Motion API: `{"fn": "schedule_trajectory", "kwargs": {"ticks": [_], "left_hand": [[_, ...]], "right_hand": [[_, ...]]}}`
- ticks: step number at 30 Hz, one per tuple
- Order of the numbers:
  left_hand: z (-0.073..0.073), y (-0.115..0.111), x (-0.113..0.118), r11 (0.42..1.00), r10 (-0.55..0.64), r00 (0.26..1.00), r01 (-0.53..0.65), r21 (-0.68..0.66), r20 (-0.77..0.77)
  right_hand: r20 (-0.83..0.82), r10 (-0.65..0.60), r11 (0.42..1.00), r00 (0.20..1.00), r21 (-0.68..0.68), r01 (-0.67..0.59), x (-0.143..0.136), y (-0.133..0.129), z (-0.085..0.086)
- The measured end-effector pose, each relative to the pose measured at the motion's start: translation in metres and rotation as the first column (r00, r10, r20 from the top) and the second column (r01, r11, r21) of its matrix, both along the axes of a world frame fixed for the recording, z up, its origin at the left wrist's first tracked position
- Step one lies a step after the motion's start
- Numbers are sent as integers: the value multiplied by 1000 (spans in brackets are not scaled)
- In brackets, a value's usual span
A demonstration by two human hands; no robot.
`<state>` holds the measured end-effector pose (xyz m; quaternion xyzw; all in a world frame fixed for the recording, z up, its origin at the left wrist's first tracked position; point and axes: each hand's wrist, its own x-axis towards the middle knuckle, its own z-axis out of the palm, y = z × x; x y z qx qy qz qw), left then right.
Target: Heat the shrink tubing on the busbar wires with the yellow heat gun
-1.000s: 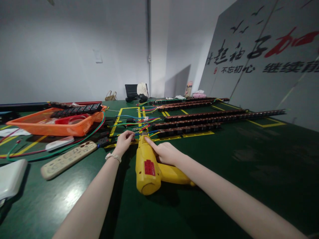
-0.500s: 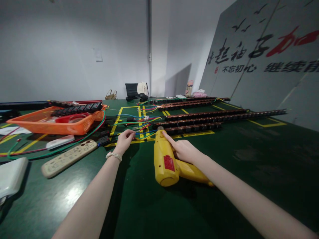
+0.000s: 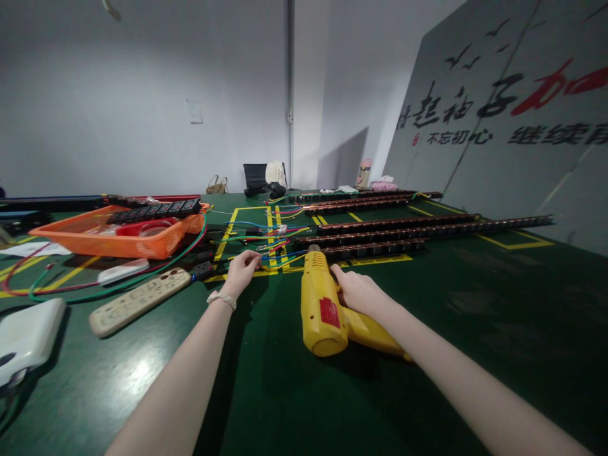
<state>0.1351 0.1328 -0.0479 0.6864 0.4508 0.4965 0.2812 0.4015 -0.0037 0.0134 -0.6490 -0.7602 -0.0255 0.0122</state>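
My right hand (image 3: pixel 360 290) is wrapped around the handle of a yellow heat gun (image 3: pixel 316 310), its metal nozzle pointing away from me. The gun is low over the green table, and whether it touches the top I cannot tell. My left hand (image 3: pixel 243 271) is pinched at the ends of blue and yellow wires (image 3: pixel 284 256), left of the nozzle. These wires run right to the nearest black strip with copper-coloured bars (image 3: pixel 375 249). The fingertips partly hide what they hold.
An orange basket (image 3: pixel 104 246) with black strips stands at left. Before it lie a beige power strip (image 3: pixel 137 303), a white box (image 3: pixel 31 332) and loose red and green cables. More long strips (image 3: pixel 399 223) lie behind, on a green table (image 3: pixel 456 361) with yellow tape.
My right thumb has shifted from the gun's upper body down towards its side. The view has turned slightly left; my left hand remains at the wires.
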Motion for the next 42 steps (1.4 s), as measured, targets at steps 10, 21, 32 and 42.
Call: {"fn": "schedule_trajectory", "kwargs": {"ticks": [10,21,32,42], "left_hand": [[2,-1,1,1000,9,1000,-9,-11,18],[4,-3,2,1000,1,999,0,-30,46],[-6,5,-1,1000,-8,1000,9,-16,22],[-6,5,-1,999,-8,999,9,-36,35]], "right_hand": [[5,117,992,993,-58,-117,1,2,0],[187,223,975,957,-33,-221,-13,-5,13],[201,223,975,954,-36,-221,-11,-1,10],[203,242,970,949,-30,-241,-21,4,9]]}}
